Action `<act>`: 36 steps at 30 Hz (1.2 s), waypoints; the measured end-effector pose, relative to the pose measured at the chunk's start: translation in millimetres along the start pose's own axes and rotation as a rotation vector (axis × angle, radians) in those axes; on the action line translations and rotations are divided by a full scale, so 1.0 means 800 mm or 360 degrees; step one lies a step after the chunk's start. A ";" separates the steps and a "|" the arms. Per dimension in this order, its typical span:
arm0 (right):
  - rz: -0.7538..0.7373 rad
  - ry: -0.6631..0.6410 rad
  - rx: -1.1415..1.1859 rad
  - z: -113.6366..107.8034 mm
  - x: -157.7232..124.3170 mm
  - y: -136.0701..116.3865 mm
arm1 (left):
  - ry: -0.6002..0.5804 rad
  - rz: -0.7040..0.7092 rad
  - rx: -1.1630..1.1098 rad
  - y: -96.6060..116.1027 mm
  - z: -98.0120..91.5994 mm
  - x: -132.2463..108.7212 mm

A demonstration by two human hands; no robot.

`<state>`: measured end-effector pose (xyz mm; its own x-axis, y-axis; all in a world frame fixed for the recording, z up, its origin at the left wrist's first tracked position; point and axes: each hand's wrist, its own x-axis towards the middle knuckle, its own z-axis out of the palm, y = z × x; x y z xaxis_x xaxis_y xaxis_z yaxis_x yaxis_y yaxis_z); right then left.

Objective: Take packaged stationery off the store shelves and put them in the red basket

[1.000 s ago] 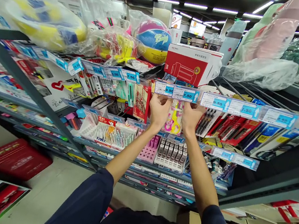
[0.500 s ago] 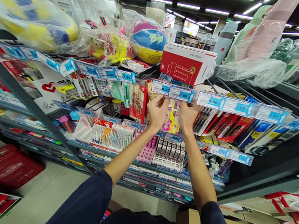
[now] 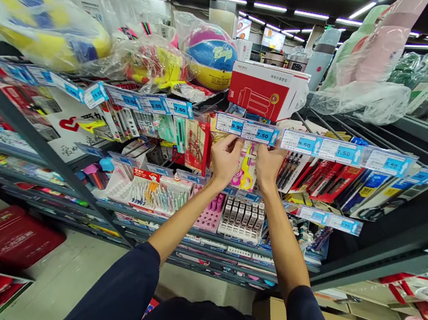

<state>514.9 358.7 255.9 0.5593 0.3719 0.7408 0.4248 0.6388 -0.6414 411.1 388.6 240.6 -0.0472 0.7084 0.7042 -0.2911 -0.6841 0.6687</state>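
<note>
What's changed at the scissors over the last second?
The view swung slightly right, so the red box sits further left in frame. Nothing visibly taken or let go: the left hand and right hand stay either side of the scissors, below the price tags.

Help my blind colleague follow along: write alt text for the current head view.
A person's left hand and right hand flank a pack of pink and yellow scissors under price tags on a store rack. Pens stand lower down; a red box and a ball sit on top.
</note>
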 end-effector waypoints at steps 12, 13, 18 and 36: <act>-0.0048 -0.0042 -0.0005 -0.008 0.002 0.006 | -0.0067 -0.0032 -0.0222 -0.002 0.005 -0.002; -0.0049 -0.0037 -0.0009 -0.007 0.002 0.007 | -0.0062 -0.0023 -0.0228 -0.003 0.004 -0.001; -0.0030 -0.0031 -0.0059 -0.003 -0.002 0.006 | 0.0026 -0.0035 -0.0188 -0.009 0.001 -0.002; -0.0010 -0.0030 -0.0005 0.002 0.002 0.007 | 0.0025 -0.0044 -0.0215 -0.007 0.003 -0.001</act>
<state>517.0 363.4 253.9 0.5435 0.3805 0.7482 0.4306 0.6388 -0.6376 415.2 391.5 236.7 -0.0520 0.7302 0.6813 -0.4184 -0.6354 0.6490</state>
